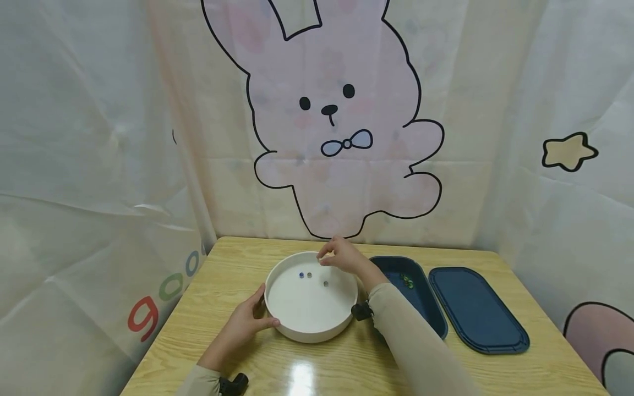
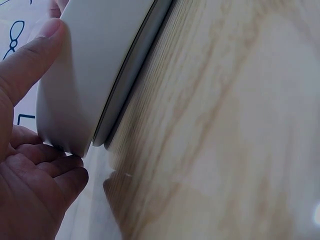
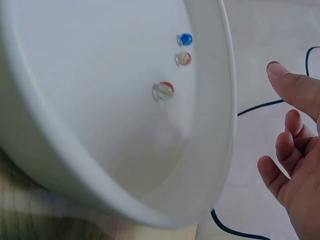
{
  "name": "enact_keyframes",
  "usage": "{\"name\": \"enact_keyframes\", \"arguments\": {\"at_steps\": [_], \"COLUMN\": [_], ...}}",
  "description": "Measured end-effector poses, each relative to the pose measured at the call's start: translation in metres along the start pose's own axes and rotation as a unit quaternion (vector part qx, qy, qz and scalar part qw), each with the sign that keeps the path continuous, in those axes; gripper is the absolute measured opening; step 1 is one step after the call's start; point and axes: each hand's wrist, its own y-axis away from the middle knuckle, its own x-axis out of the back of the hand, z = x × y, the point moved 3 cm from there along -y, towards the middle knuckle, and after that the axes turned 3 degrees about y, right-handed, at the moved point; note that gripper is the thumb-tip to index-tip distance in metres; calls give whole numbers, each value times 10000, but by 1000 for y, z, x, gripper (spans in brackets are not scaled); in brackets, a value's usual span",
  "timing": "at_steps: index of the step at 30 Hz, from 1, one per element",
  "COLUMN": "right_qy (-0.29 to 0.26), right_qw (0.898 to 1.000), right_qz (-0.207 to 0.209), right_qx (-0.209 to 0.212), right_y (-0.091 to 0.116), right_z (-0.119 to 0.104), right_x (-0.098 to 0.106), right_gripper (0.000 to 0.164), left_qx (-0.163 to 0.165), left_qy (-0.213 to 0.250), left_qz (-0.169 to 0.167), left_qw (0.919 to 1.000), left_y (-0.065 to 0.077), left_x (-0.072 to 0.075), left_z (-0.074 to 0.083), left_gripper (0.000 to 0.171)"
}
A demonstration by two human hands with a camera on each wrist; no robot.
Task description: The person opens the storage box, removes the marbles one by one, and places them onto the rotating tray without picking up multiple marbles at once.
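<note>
A round white dish (image 1: pixel 312 313) with a raised wall sits on the table. On its floor lie a blue marble (image 3: pixel 185 39), a clear marble with orange and white (image 3: pixel 184 58), and another with red and pale swirls (image 3: pixel 164 91). My left hand (image 1: pixel 247 320) holds the dish at its left side, thumb (image 2: pixel 50 30) near the rim and curled fingers (image 2: pixel 65 170) against the outer wall. Over the far rim hovers my right hand (image 1: pixel 345 256). In the right wrist view its thumb (image 3: pixel 290 87) stands apart from the bent fingers, and nothing shows between them.
Right of the dish is a dark blue tray (image 1: pixel 436 313), partly behind the right forearm, with several greenish marbles (image 1: pixel 406 281) inside. A flat dark blue lid (image 1: pixel 477 308) lies beyond it. A printed curtain (image 1: pixel 346 187) hangs behind the wooden table (image 1: pixel 267 368).
</note>
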Motion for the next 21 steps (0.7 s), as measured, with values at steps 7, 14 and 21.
{"name": "enact_keyframes", "arguments": {"at_steps": [7,14,21], "right_qy": [190,243,431], "right_qw": [9994,9991,9980], "right_qz": [-188,-313,-348], "right_qx": [205,144,312], "right_y": [-4,-4,-7], "right_z": [-4,-9,-10], "right_x": [-13,-20,-26], "right_gripper": [6,7,10], "left_qx": [-31,-24,-33], "left_qy": [7,15,-19], "left_qz": [69,-3,40], "left_qw": [10000,10000,10000], "left_y": [-1,-2,-3], "left_x": [0,0,1], "left_z": [-3,-4,-3], "left_gripper": [118,119,119]}}
